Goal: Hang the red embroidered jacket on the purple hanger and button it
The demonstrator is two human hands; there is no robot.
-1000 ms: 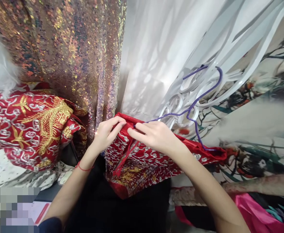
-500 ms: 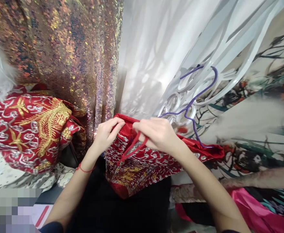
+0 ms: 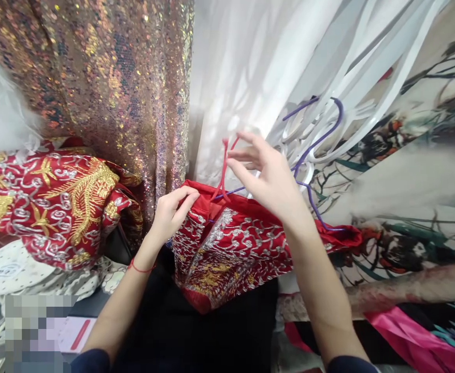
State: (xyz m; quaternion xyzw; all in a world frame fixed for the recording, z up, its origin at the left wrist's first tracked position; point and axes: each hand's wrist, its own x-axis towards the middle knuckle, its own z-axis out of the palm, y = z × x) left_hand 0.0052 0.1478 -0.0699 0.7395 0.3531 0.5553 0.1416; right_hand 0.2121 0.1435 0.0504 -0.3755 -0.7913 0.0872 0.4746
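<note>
The left hand (image 3: 170, 211) pinches the top edge of a red embroidered garment (image 3: 246, 238), thumb against fingertips, at the corner beside a split in the cloth. The right hand (image 3: 270, 178) is raised above that edge with its fingers parted, close to a thin red cord (image 3: 224, 168); whether the fingertips actually grip a strand is hard to tell at this blur. The garment lies in front of the person, over the dark lap, with a purple hanger (image 3: 341, 113) reaching into its top, the hook beside white scrollwork (image 3: 408, 67).

Handling the cord well would seem to call for a firm left pinch so the band stays flat, a gentle upward pull with the right, and strands clear of the hanger wire, since a snag there could tug the silver stitching.

Counted: two hands, one hanger, one cord showing two upright strands, two red embroidered garments including the heaped one (image 3: 83, 197) at left, one sequinned drape (image 3: 107, 77) and one red bracelet (image 3: 143, 271).
</note>
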